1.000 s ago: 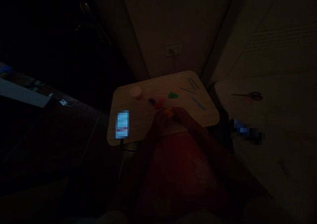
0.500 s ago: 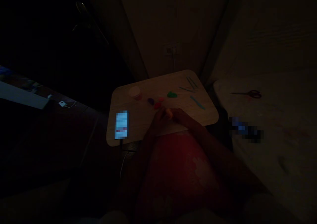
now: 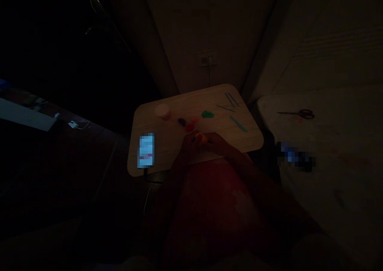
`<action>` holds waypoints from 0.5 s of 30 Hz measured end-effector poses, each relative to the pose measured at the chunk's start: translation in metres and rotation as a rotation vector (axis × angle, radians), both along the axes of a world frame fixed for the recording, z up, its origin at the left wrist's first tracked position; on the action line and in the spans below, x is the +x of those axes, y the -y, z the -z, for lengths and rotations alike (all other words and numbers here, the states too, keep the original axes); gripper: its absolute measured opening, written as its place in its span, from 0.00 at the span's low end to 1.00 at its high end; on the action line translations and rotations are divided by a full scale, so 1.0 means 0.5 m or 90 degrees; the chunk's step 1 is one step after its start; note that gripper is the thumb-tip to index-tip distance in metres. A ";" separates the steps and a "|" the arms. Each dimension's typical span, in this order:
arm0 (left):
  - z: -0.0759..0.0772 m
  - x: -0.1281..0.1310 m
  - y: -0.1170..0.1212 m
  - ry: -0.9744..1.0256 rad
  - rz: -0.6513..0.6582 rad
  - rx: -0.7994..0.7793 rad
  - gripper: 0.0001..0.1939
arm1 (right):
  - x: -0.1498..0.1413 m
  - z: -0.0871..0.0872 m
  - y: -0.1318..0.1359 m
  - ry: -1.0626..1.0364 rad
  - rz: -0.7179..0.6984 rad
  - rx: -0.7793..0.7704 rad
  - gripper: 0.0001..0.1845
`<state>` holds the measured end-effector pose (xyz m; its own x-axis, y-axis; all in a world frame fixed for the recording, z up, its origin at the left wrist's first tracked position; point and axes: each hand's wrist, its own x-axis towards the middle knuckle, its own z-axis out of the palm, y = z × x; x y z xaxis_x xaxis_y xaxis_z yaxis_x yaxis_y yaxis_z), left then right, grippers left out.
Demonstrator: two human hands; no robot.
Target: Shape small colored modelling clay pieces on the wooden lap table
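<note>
Dim light leaves much detail dark. Near the front of a small wooden table (image 3: 167,151), my left hand (image 3: 190,142) and my right hand (image 3: 218,143) meet around a lump of orange modelling clay (image 3: 202,138). Fingers of both hands are closed on it and cover part of it. Just beyond my hands lie a red clay lump (image 3: 190,127), a pink one (image 3: 194,119) and a dark purple one (image 3: 181,122). A green clay lump (image 3: 207,114) is a little farther right.
A lidded tub (image 3: 163,112) stands at the table's back left, a lit phone (image 3: 146,150) with a cable at front left. Thin sticks (image 3: 230,100) and a blue-green clay knife (image 3: 238,123) lie at right. Scissors (image 3: 301,113) and a blurred dark object (image 3: 296,156) rest on the surface beside the table.
Both hands stay together at the table's front while their fingers shift around the orange clay, which shows at a slightly different angle. The view has drifted a little. Other things have kept their places.
</note>
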<state>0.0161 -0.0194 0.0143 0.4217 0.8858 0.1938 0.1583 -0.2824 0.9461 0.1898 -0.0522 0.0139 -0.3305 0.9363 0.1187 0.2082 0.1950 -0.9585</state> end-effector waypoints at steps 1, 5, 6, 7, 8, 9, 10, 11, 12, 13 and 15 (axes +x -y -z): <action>0.001 0.000 -0.001 0.004 -0.003 0.006 0.29 | -0.003 -0.002 0.000 0.007 0.008 -0.001 0.27; 0.012 0.000 -0.007 0.032 -0.018 -0.008 0.32 | -0.008 -0.012 0.004 -0.023 0.019 -0.041 0.30; 0.016 -0.001 -0.008 0.042 -0.028 -0.027 0.33 | -0.008 -0.015 0.006 -0.032 0.022 -0.044 0.31; 0.021 -0.003 -0.009 0.053 -0.039 -0.049 0.35 | -0.007 -0.018 0.008 -0.039 0.027 -0.045 0.33; 0.024 -0.004 -0.010 0.061 -0.047 -0.067 0.37 | -0.005 -0.020 0.009 -0.045 0.030 -0.046 0.34; 0.027 -0.006 -0.010 0.067 -0.048 -0.078 0.38 | -0.002 -0.022 0.010 -0.050 0.036 -0.049 0.35; 0.028 -0.008 -0.010 0.070 -0.039 -0.079 0.38 | 0.001 -0.022 0.010 -0.056 0.045 -0.059 0.35; 0.028 -0.008 -0.010 0.074 -0.019 -0.070 0.38 | 0.004 -0.021 0.009 -0.065 0.055 -0.077 0.35; 0.026 -0.008 -0.009 0.078 0.007 -0.050 0.36 | 0.008 -0.019 0.007 -0.077 0.065 -0.100 0.35; 0.023 -0.008 -0.007 0.079 0.037 -0.023 0.35 | 0.010 -0.016 0.005 -0.093 0.075 -0.124 0.34; 0.014 -0.004 -0.003 0.068 0.085 0.030 0.37 | 0.013 -0.009 -0.001 -0.133 0.085 -0.167 0.32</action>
<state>0.0141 -0.0179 0.0073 0.5100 0.8120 0.2839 0.0164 -0.3391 0.9406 0.1961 -0.0519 0.0185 -0.1968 0.9772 -0.0801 0.0101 -0.0797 -0.9968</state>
